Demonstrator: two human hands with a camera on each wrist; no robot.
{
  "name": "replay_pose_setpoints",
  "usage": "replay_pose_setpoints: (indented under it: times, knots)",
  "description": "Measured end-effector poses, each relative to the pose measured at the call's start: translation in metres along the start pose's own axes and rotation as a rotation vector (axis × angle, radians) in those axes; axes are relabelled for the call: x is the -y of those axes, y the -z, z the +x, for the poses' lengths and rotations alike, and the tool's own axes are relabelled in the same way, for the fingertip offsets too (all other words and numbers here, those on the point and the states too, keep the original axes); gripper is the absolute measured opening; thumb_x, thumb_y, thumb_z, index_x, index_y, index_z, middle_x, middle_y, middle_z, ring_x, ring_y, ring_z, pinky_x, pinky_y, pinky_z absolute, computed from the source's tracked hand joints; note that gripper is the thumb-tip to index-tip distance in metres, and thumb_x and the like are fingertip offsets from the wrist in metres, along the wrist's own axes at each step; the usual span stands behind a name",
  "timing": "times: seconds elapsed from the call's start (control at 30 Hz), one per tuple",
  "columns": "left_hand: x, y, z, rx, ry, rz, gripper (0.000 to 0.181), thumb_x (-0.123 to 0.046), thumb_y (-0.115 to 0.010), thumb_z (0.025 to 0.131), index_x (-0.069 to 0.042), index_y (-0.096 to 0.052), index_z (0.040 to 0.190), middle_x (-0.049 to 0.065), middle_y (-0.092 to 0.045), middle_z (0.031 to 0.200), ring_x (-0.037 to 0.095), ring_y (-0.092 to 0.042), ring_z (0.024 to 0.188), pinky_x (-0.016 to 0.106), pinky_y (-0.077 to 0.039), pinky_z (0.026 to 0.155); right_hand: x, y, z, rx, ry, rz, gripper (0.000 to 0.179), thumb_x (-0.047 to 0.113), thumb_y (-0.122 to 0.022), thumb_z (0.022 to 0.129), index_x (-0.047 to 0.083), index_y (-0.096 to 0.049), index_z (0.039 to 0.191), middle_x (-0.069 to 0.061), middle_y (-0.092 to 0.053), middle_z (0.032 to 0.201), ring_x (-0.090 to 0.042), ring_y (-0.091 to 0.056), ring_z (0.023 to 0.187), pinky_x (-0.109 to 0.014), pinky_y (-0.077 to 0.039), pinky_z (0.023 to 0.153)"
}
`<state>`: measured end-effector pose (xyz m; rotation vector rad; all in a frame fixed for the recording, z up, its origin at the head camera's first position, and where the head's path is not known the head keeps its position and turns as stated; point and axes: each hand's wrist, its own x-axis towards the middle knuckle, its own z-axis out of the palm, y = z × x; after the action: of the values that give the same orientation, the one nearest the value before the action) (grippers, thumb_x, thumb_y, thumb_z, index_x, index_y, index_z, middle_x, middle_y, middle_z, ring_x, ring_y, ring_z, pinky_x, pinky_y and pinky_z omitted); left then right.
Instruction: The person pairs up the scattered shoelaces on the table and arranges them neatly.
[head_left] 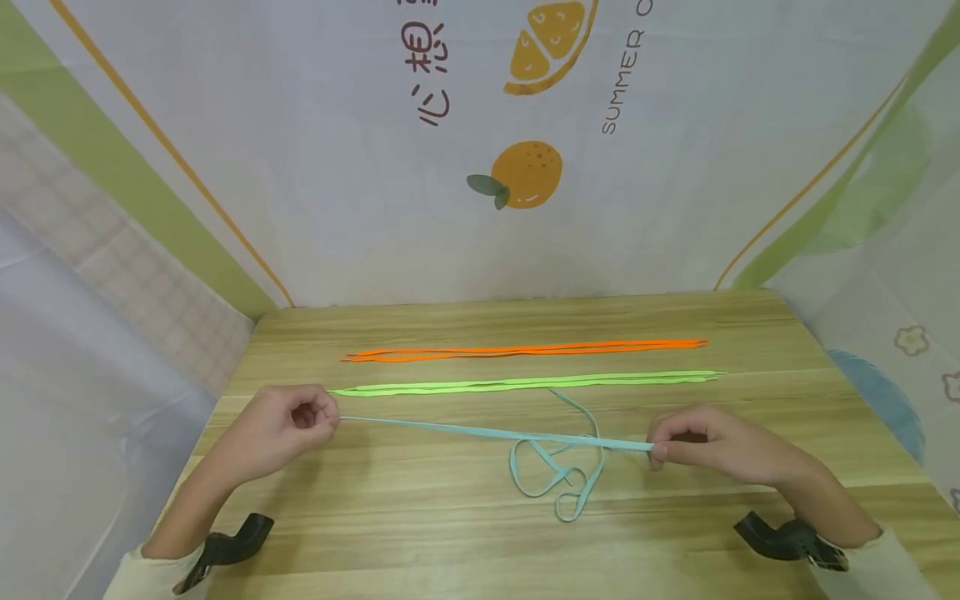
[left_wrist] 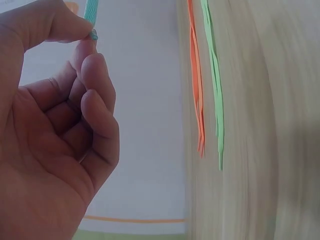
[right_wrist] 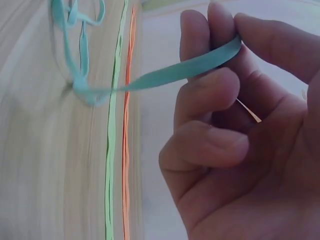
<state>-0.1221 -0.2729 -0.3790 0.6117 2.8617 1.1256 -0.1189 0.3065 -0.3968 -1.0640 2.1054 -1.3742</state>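
Note:
A flat light-blue shoelace (head_left: 480,431) stretches between both hands above the wooden table. My left hand (head_left: 288,429) pinches one end between thumb and forefinger, its other fingers curled in the left wrist view. The right hand (head_left: 720,446) pinches the same lace between thumb and fingertips, and the strip bends over those fingers in the right wrist view. The rest of the blue lace lies in loose loops (head_left: 558,479) on the table, nearer the right hand. Just beyond the hands lies a folded yellow-green shoelace (head_left: 525,383), laid out straight.
Farther back, a folded orange shoelace (head_left: 525,349) runs roughly parallel to the green one. The wooden table (head_left: 450,542) ends at a white printed cloth (head_left: 360,208) hanging behind it. More cloth hangs at both sides.

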Motion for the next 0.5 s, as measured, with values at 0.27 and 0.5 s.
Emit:
replay_pose_setpoints:
  times: [0.27, 0.5]
  knots:
    - [0.011, 0.010, -0.006, 0.006, 0.077, 0.013, 0.012, -0.003, -0.071, 0.093, -0.014, -0.070, 0.089, -0.005, -0.063, 0.079, 0.012, -0.059, 0.074, 0.026, -0.049, 0.066, -0.008, 0.019, -0.028, -0.022, -0.021, 0.010, 0.035, -0.013, -0.049, 0.110, 0.011, -0.074, 0.105, -0.009, -0.071, 0.100, -0.027, -0.064, 0.091, -0.036, -0.053, 0.083]
    - [0.032, 0.015, -0.014, 0.014, 0.150, 0.030, 0.003, -0.009, -0.073, 0.097, -0.009, -0.073, 0.094, -0.003, -0.065, 0.083, 0.011, -0.059, 0.076, 0.026, -0.049, 0.066, -0.019, 0.038, -0.059, -0.070, -0.098, -0.003, 0.033, -0.012, -0.045, 0.112, 0.008, -0.070, 0.105, -0.008, -0.068, 0.100, -0.027, -0.060, 0.092, -0.039, -0.050, 0.077]
